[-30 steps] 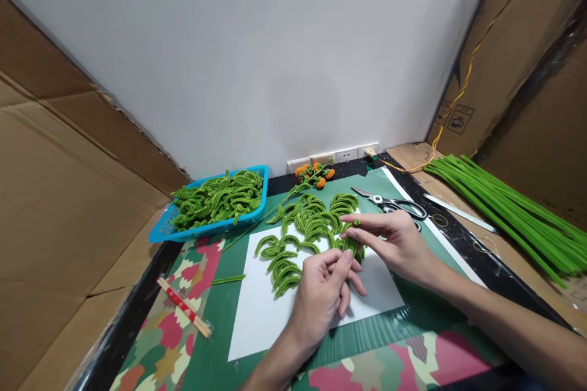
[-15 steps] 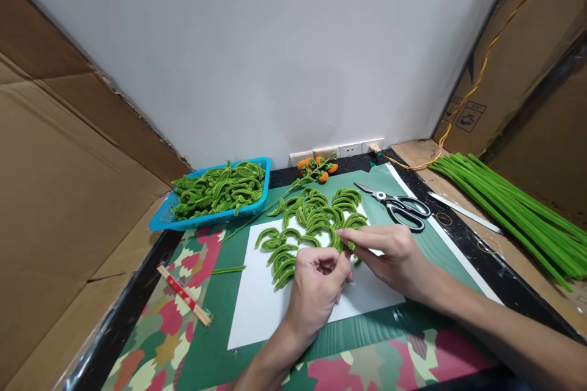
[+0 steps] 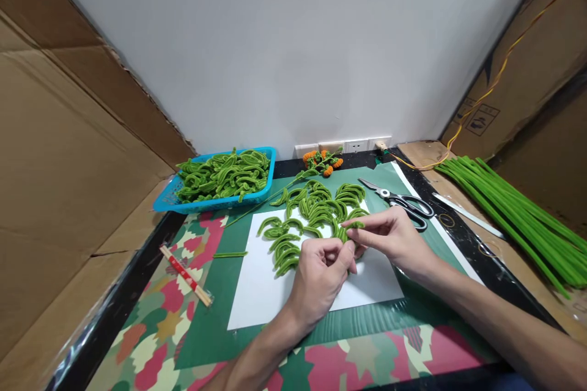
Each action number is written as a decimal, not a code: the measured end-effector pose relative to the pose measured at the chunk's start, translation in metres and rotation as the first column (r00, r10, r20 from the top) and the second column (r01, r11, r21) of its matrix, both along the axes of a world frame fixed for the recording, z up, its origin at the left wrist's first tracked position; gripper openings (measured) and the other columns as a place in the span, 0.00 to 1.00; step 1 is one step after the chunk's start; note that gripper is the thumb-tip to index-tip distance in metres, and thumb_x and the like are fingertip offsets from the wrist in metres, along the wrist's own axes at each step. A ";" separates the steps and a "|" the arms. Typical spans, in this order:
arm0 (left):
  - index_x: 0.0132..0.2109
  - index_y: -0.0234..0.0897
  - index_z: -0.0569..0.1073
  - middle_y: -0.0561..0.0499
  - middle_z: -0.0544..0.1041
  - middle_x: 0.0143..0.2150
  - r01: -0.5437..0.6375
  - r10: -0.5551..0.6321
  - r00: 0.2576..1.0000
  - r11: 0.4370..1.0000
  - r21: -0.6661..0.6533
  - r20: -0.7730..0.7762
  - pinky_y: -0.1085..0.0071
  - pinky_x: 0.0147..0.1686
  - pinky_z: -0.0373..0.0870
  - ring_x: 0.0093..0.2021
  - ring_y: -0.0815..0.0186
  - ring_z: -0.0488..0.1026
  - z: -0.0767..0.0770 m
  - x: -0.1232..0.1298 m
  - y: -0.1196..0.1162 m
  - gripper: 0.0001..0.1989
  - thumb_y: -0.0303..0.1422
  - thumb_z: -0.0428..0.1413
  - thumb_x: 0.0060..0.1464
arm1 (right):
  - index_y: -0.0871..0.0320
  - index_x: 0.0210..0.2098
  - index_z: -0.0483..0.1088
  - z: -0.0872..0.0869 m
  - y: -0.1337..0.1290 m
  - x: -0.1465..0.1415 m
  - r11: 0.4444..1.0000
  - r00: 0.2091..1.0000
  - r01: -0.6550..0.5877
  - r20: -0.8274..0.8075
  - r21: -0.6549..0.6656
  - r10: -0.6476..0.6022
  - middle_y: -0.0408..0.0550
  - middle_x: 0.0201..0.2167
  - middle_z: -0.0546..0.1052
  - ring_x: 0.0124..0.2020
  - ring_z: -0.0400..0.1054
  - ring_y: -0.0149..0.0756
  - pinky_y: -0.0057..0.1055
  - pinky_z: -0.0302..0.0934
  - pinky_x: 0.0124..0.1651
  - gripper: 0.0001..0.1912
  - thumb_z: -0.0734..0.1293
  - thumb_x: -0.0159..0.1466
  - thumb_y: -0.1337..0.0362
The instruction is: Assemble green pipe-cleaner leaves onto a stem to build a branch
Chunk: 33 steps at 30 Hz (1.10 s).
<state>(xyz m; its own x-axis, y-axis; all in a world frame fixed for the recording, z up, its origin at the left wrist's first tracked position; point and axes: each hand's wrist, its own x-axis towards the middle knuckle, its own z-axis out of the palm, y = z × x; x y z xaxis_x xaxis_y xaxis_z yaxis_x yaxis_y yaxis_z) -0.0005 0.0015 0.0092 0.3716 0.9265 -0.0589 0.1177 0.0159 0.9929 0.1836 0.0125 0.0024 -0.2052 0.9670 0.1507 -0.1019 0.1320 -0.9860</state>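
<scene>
My left hand (image 3: 321, 278) is closed, thumb and index finger pinching the lower end of a short green pipe cleaner (image 3: 356, 225). From the right, my right hand (image 3: 398, 239) grips the same piece near its upper end between thumb and fingers. Part of it is hidden behind my fingertips. Beneath both hands lies a white sheet of paper (image 3: 257, 302). Several curved green pipe cleaner pieces (image 3: 285, 255) are spread over the sheet and beyond its far edge. One straight green piece (image 3: 230, 255) rests left of the paper.
A blue basket (image 3: 271, 174) full of bent green pieces stands at the back left. Orange flowers (image 3: 328, 171) on a green stem lie behind the sheet. Scissors (image 3: 409, 203) and a bundle of long green stems (image 3: 513, 220) are at right; wrapped chopsticks (image 3: 186, 275) lie at left.
The view has shifted slightly. My right fingers now sit a little higher beside the left ones, and the held pipe cleaner's end shows bent over to the right.
</scene>
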 end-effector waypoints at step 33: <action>0.21 0.36 0.71 0.57 0.62 0.17 -0.061 0.073 0.995 0.984 0.168 -0.067 0.73 0.20 0.53 0.18 0.72 0.58 0.000 0.000 0.002 0.23 0.42 0.58 0.63 | 0.53 0.46 0.85 0.001 -0.009 0.002 0.929 0.939 0.183 0.222 0.323 -0.262 0.45 0.27 0.84 0.25 0.78 0.37 0.31 0.73 0.33 0.10 0.70 0.71 0.64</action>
